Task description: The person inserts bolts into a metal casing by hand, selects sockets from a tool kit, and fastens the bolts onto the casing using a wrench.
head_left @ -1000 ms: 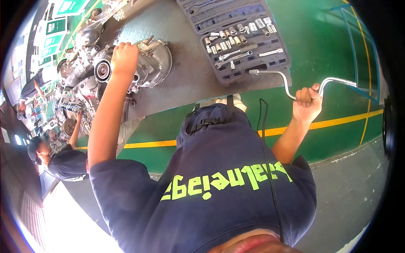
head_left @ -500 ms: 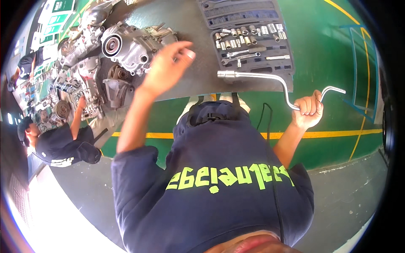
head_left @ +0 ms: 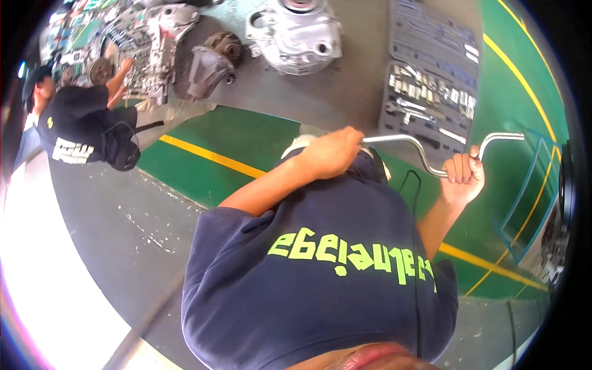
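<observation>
A silver cranked speed wrench (head_left: 410, 142) is held in front of my body, below the metal worktable. My left hand (head_left: 333, 151) is closed round its left end, hiding the tip. My right hand (head_left: 462, 176) grips the middle bend, with the straight far end sticking out rightward. Beyond the wrench on the table lies an open grey socket case (head_left: 431, 37) with sockets and wrenches. A large silver housing (head_left: 293, 49) stands left of the case, and a darker cast housing (head_left: 203, 68) sits beside it.
A co-worker (head_left: 80, 117) in dark clothes bends over several metal assemblies (head_left: 163, 43) at the upper left. Below the table is a green floor (head_left: 191, 126) with yellow lines. A blue frame (head_left: 518, 209) and a dark machine (head_left: 555, 246) are at the right.
My left hand has left the silver housing, moved down and right, and closed on the wrench's left end. My right hand and the wrench are slightly lower; the view has shifted.
</observation>
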### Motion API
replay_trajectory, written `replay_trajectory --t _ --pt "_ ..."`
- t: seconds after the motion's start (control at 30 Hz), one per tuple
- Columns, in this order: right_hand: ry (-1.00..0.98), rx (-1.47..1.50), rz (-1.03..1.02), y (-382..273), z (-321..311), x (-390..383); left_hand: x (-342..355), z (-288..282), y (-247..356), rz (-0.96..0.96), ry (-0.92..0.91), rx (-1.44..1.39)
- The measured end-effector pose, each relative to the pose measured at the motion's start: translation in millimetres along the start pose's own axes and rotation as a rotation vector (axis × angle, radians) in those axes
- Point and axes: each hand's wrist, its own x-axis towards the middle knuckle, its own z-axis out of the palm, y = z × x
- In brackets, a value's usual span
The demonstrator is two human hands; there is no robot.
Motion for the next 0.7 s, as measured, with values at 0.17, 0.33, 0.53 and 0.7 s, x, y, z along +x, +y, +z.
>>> replay_trajectory --t 0.17,0.33,0.53,0.7 --pt "0.281 -0.006 0.022 48.6 21.2 13.7 -26.7 -27.1 -39.1 -0.031 -0.066 0.017" --pt "0.435 0.045 0.081 96.8 32.2 16.6 -49.6 -55.3 -79.7 -0.02 -0.078 -0.014" --pt "0.642 0.1 -0.06 135.4 55.3 -5.2 -59.3 -78.7 -107.2 -0.114 -0.257 -0.014" --pt "0.881 -0.351 -0.388 110.0 88.2 -25.9 -92.1 -150.1 -152.4 -0.007 -0.428 -0.064"
